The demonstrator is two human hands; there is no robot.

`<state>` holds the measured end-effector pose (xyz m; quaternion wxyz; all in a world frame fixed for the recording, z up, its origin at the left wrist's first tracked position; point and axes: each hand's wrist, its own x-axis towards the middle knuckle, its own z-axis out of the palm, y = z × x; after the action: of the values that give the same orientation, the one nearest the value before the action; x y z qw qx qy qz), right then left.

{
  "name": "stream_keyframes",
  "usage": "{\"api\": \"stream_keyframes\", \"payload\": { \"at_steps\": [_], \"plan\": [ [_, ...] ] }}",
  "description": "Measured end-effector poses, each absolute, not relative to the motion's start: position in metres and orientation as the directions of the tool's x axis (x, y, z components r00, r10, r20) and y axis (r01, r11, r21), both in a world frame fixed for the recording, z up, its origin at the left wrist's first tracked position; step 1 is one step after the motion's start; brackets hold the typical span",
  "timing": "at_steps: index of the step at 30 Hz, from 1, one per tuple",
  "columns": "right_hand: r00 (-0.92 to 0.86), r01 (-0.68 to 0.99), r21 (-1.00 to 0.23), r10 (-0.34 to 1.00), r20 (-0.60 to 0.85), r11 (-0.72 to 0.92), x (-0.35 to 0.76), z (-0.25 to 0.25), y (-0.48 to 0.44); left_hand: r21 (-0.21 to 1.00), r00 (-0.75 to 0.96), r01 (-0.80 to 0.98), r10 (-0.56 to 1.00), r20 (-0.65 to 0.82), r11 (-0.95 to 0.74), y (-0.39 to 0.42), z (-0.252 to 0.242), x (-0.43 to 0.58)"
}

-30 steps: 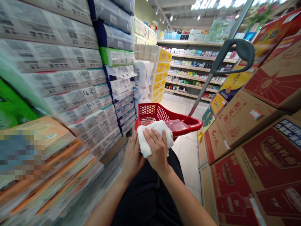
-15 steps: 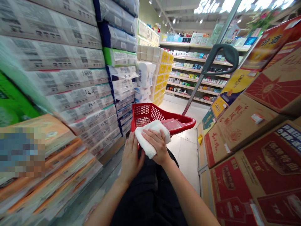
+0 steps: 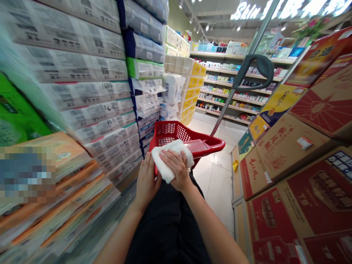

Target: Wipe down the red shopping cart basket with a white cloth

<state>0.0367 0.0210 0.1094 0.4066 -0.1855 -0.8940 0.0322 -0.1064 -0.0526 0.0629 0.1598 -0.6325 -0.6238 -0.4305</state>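
Observation:
A folded white cloth (image 3: 165, 167) lies over the near rim of a red plastic shopping basket (image 3: 176, 132) on wheels. My right hand (image 3: 176, 169) presses on top of the cloth with fingers curled over it. My left hand (image 3: 145, 181) holds the cloth's left edge and the basket's near corner from below. The basket's grey pull handle (image 3: 254, 73) stands up on a slanted metal pole to the right. My dark-clothed legs fill the bottom centre.
Shrink-wrapped paper packs (image 3: 90, 91) are stacked high along the left. Red and brown cardboard cartons (image 3: 302, 176) are piled on the right. A narrow tiled aisle (image 3: 220, 172) runs ahead to shelves of goods (image 3: 231, 95).
The basket, cloth and both hands have shifted slightly left and up in view. My right hand has slid a little along the cloth; both hands keep their hold.

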Motion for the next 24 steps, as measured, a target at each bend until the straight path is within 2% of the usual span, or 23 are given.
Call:
{"api": "stream_keyframes", "payload": {
  "at_steps": [8,12,19,24],
  "plan": [
    [-0.621,0.390,-0.111,0.350,0.701,0.914,0.060,0.108,0.020,0.267,-0.124,0.953,0.619,0.776,-0.145,-0.051,0.060,-0.100],
    [-0.579,0.463,-0.062,0.355,0.734,0.884,0.101,0.107,0.033,0.281,-0.106,0.942,0.627,0.772,-0.186,-0.055,0.064,-0.095],
    [-0.394,0.643,-0.200,0.543,0.741,0.740,0.122,0.111,0.037,0.379,-0.113,0.891,0.685,0.720,-0.251,-0.058,0.075,-0.103],
    [-0.456,0.580,-0.238,0.552,0.698,0.779,0.046,0.110,-0.003,0.359,-0.094,0.895,0.676,0.731,-0.263,-0.057,0.071,-0.110]
  ]
}}
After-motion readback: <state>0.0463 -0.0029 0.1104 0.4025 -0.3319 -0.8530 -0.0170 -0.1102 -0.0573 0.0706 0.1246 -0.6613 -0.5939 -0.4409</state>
